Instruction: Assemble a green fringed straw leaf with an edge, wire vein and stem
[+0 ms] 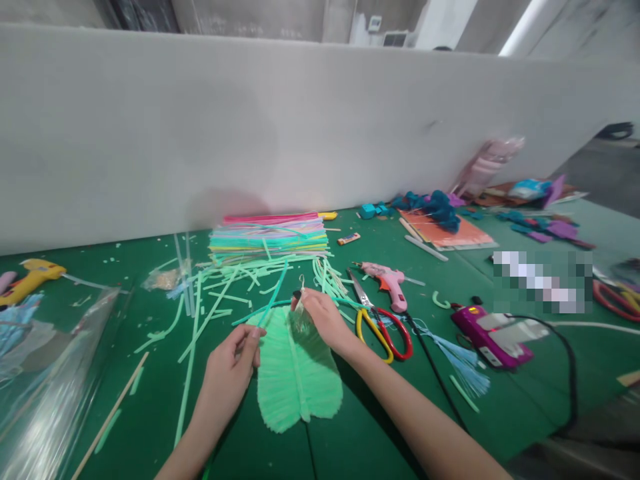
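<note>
A light green leaf-shaped fringe piece [295, 380] lies flat on the green table [380, 427] in front of me. My left hand [230, 370] pinches a thin green straw [273, 299] at the leaf's upper left edge; the straw slants up to the right. My right hand [323, 320] rests at the leaf's top, fingers closed on a small clear or whitish piece with a thin wire hook [301, 288] above it. What that piece is I cannot tell.
A stack of coloured straws [267, 237] lies behind, with cut green strips [210, 300] scattered around. Scissors with yellow and red handles [383, 327], a pink glue gun [387, 280], a purple device [493, 337], a light blue tassel [463, 363] sit right. A yellow glue gun [30, 277] and plastic wrap [45, 387] lie left.
</note>
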Motion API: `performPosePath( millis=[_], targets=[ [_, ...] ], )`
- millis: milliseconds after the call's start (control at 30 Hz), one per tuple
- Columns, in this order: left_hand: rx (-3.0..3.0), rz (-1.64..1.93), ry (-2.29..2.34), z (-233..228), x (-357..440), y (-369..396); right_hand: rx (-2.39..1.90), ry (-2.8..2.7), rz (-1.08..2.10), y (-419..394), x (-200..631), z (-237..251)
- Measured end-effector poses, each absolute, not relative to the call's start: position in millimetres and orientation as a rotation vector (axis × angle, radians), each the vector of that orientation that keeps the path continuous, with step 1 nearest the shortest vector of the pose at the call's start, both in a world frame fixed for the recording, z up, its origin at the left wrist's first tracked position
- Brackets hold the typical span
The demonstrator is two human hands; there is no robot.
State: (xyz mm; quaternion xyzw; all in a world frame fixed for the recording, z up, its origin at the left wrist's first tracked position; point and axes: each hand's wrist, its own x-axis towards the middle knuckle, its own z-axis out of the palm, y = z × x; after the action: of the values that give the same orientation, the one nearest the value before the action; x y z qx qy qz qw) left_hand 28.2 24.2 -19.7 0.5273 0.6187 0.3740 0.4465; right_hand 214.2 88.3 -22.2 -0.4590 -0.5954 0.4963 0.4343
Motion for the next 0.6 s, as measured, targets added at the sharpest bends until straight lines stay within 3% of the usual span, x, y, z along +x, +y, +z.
performPosePath(
  millis=[600],
  targets=[
    [1.484,0.712,1.769,-22,12,8,-1.242,-1.567,1.057,93,210,-35]
  ],
)
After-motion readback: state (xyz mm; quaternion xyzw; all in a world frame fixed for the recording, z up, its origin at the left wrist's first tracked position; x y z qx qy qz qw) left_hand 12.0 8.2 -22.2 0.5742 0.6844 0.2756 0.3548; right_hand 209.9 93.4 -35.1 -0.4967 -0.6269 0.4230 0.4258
